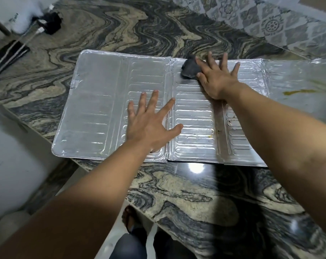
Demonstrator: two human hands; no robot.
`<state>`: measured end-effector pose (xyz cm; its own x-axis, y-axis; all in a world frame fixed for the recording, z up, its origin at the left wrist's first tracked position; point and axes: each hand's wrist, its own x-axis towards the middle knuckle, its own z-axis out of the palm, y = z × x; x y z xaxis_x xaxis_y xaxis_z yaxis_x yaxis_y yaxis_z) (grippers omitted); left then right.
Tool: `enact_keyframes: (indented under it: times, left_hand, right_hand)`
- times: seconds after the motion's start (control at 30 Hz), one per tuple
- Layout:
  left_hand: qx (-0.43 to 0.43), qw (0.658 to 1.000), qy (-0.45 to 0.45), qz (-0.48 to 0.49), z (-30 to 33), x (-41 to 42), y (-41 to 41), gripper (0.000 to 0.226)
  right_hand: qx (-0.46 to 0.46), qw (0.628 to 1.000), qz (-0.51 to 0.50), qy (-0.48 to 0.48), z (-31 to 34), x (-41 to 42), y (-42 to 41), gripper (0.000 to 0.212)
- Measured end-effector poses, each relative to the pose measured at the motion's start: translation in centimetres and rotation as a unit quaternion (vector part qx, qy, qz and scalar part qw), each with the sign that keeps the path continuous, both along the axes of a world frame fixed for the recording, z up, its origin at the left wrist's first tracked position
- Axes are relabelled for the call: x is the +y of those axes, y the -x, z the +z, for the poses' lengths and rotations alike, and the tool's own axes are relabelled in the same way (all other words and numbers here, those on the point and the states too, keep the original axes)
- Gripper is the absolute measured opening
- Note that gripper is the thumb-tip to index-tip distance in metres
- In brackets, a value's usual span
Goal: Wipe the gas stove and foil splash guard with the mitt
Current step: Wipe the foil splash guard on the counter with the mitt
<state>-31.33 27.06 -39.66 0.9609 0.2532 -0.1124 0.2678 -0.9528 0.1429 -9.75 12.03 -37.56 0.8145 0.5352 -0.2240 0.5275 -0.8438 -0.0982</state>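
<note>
The silver foil splash guard lies unfolded and flat on the marble counter, its ribbed panels running left to right. My left hand presses flat on its middle panels with fingers spread. My right hand lies flat near the guard's far edge, fingers straight and spread, pressing down on a dark grey mitt that sticks out to the left from under the thumb side. Brown specks mark the panel right of centre. No gas stove is in view.
The patterned marble counter reaches to a tiled wall at the back right. A yellow smear marks the guard's far right panel. A black object with white cables sits at the back left. My foot shows below the counter edge.
</note>
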Motion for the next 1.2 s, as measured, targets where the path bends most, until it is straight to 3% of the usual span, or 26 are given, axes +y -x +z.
enact_keyframes:
  times: [0.7, 0.87, 1.03, 1.13, 1.2]
  left_hand:
    - [-0.009, 0.999, 0.016, -0.047, 0.1, 0.4, 0.5, 0.087]
    - [-0.015, 0.998, 0.019, -0.063, 0.2, 0.4, 0.6, 0.086]
    - [-0.015, 0.998, 0.017, -0.06, 0.2, 0.3, 0.6, 0.085]
    - [-0.016, 0.998, 0.011, -0.055, 0.2, 0.1, 0.5, 0.086]
    - [-0.015, 0.999, 0.007, -0.051, 0.2, 0.0, 0.4, 0.086]
  right_hand:
    - [-0.018, 0.997, -0.072, -0.034, -0.8, -7.6, 16.2, 0.061]
    - [-0.059, 0.996, -0.068, 0.002, -0.3, -7.5, 17.6, 0.061]
    - [-0.145, 0.988, 0.034, -0.043, -0.5, -7.6, 17.7, 0.061]
    - [-0.096, 0.984, 0.122, -0.088, -0.2, -8.4, 16.9, 0.074]
    - [-0.064, 0.981, 0.153, -0.097, 0.1, -8.8, 16.4, 0.068]
